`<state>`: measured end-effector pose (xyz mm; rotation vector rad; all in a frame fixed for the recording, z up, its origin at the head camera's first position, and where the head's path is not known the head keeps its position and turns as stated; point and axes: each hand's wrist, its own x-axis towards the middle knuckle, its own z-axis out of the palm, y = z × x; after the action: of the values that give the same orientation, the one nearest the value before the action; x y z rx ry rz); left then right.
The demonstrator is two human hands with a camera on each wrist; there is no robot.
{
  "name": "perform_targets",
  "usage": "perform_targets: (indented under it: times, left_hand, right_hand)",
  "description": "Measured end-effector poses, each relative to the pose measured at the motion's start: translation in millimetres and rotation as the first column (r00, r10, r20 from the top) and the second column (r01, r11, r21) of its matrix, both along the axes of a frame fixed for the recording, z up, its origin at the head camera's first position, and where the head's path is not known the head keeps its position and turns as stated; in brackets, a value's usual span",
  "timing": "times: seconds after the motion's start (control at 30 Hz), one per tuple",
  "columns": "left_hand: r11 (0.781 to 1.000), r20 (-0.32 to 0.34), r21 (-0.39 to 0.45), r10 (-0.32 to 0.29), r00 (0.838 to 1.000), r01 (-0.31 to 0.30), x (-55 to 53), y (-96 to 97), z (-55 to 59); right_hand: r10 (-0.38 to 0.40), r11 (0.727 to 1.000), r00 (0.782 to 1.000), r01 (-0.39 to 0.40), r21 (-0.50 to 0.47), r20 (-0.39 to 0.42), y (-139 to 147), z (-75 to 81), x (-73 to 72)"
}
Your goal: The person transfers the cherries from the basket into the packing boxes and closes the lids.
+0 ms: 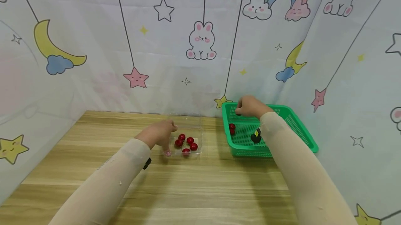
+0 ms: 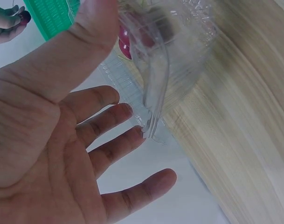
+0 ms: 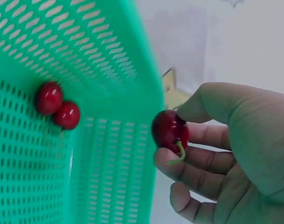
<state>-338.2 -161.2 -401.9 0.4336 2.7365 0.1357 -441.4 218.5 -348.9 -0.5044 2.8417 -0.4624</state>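
My right hand (image 1: 250, 106) is over the back left part of the green basket (image 1: 230, 145). Between thumb and fingertips it pinches a dark red cherry (image 3: 169, 129) with a short green stem. Two more cherries (image 3: 49, 98) lie side by side on the basket floor. To the left, a clear plastic box (image 1: 200, 138) stands on the table with its lid raised at the back and several cherries (image 1: 190, 140) inside. My left hand (image 1: 159, 134) is at the box's left side, its fingers spread and slightly bent, fingertips touching the plastic.
The wooden table (image 1: 200, 190) extends in front of the box and basket. Behind it hangs a white cloth (image 1: 175, 51) printed with stars and rabbits, and similar cloth lines both sides. A gap of table separates the box from the basket.
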Motion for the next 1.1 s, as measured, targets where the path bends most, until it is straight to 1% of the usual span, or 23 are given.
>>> perform_targets:
  times: [0.1, 0.17, 0.27, 0.4, 0.47, 0.53, 0.7, 0.8, 0.93, 1.1]
  left_hand:
    - [1.0, -0.001, 0.002, -0.003, 1.0, 0.003, -0.4, -0.3, -1.1]
    - [1.0, -0.002, 0.004, -0.005, 1.0, 0.005, -0.8, -1.2, -2.1]
    - [1.0, -0.002, 0.005, -0.008, 1.0, 0.008, -1.1, -2.2, -3.0]
    - [1.0, 0.001, 0.008, -0.011, 1.0, 0.011, -1.8, -2.9, -3.7]
    - [1.0, 0.0, 0.007, -0.013, 1.0, 0.013, -2.4, -3.0, -4.3]
    - [1.0, -0.002, 0.003, -0.014, 1.0, 0.014, -2.3, -2.7, -4.0]
    - [1.0, -0.006, -0.001, -0.017, 1.0, 0.017, -0.2, -1.6, -0.8]
    - [1.0, 0.003, 0.004, -0.017, 1.0, 0.017, -1.4, -1.4, -0.1]
    - [1.0, 0.014, -0.003, -0.024, 1.0, 0.024, -3.4, -1.8, -0.1]
    - [0.999, 0.006, -0.01, -0.034, 0.999, 0.034, -4.3, -2.3, -0.5]
  right_hand:
    - [0.001, 1.0, 0.999, -0.001, 0.001, -0.046, -12, 5.4, 9.1]
    - [0.028, 1.0, 0.998, -0.028, 0.006, -0.061, -23, 6.4, 14.1]
    - [0.083, 0.997, 0.995, -0.083, 0.004, -0.062, -41, 3.8, 21.3]
    - [0.174, 0.985, 0.984, -0.174, 0.001, -0.026, -69, -1.9, 32.3]
    - [0.224, 0.975, 0.975, -0.224, -0.002, -0.012, -83, -5.3, 37.5]
    - [0.278, 0.96, 0.96, -0.278, -0.003, -0.009, -96, -10.0, 41.9]
    - [0.403, 0.915, 0.915, -0.403, 0.003, -0.024, -126, -26.7, 50.4]
    - [0.437, 0.899, 0.899, -0.437, -0.012, -0.013, -142, -37.2, 54.3]
    - [0.461, 0.887, 0.887, -0.461, -0.027, 0.006, -160, -50.3, 59.7]
    - [0.504, 0.863, 0.864, -0.503, -0.041, 0.003, -174, -61.3, 65.8]
